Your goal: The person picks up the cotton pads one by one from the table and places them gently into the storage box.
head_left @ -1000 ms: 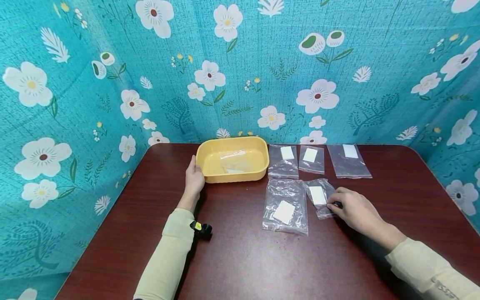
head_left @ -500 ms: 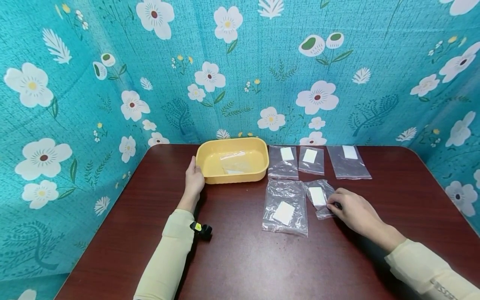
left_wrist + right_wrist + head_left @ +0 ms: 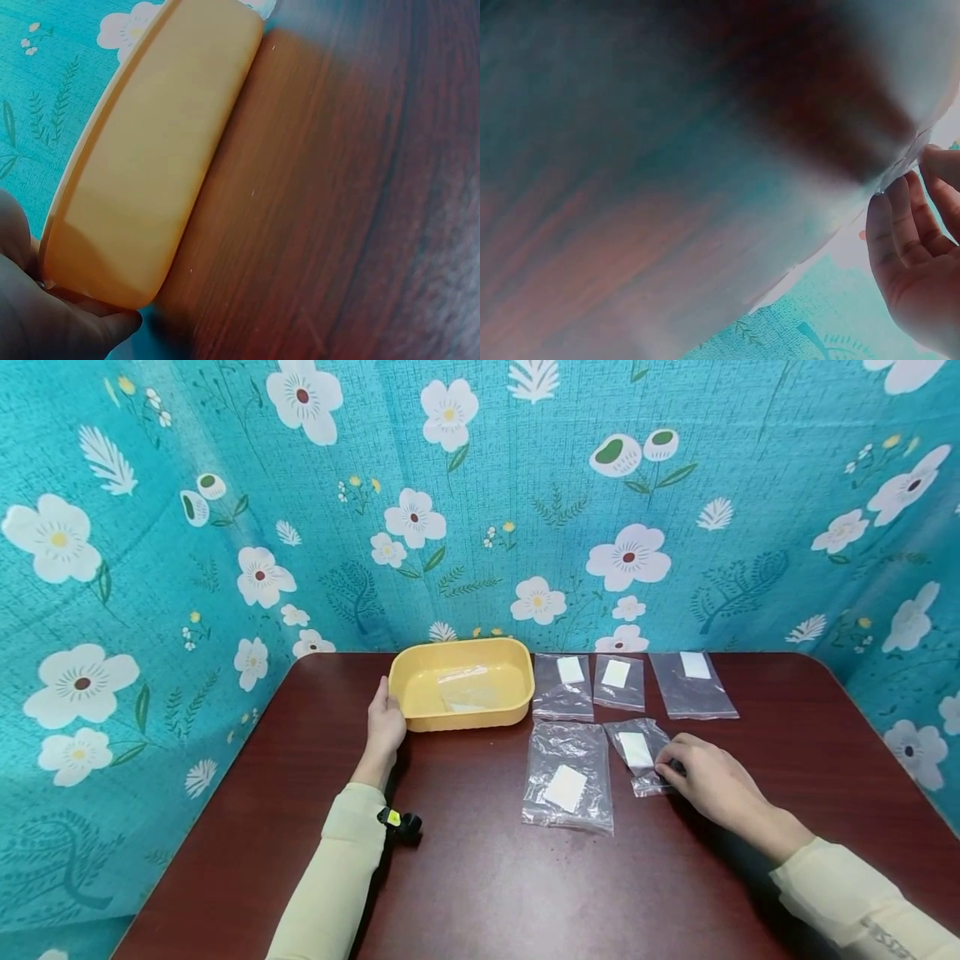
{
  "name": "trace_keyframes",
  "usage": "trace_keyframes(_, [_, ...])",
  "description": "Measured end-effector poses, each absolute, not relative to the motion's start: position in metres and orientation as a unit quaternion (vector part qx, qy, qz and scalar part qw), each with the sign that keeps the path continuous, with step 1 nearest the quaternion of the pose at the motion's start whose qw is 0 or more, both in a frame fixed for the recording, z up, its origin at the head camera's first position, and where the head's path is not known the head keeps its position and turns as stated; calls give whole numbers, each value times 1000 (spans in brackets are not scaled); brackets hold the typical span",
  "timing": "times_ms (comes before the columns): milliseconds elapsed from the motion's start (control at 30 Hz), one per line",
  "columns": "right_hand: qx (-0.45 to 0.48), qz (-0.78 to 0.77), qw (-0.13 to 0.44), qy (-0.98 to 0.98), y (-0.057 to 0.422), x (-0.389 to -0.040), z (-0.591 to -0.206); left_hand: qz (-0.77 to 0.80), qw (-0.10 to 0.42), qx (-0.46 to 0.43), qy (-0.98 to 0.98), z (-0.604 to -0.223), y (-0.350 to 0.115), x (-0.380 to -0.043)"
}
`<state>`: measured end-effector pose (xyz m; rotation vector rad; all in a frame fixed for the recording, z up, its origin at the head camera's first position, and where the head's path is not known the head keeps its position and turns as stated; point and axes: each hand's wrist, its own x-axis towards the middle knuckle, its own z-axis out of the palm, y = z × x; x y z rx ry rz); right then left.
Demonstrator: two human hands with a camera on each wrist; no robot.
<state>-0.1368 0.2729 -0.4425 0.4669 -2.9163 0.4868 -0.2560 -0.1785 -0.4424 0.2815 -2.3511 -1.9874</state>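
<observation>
My left hand holds the left end of a yellow plastic basin. In the left wrist view its fingers lie at the basin's lower corner. A clear plastic bag lies inside the basin. On the right, my right hand pinches the right edge of a small, crumpled clear zip bag with a white label, on the table. The right wrist view shows the thumb and fingers meeting at the bag's thin edge. Left of this bag lies a larger clear zip bag, also with a white label.
Behind them, three labelled zip bags lie in a row: one beside the basin, a smaller one and a larger one at right. A floral curtain hangs behind the dark wooden table.
The head view has shifted very slightly. Both hands, the basin and the bags keep their places.
</observation>
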Motion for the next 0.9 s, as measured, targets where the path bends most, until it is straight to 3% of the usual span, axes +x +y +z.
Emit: trace_keyframes(900, [140,182,129,-965,272,-134,-420,-640,25,88,-763,-442,-178,-254])
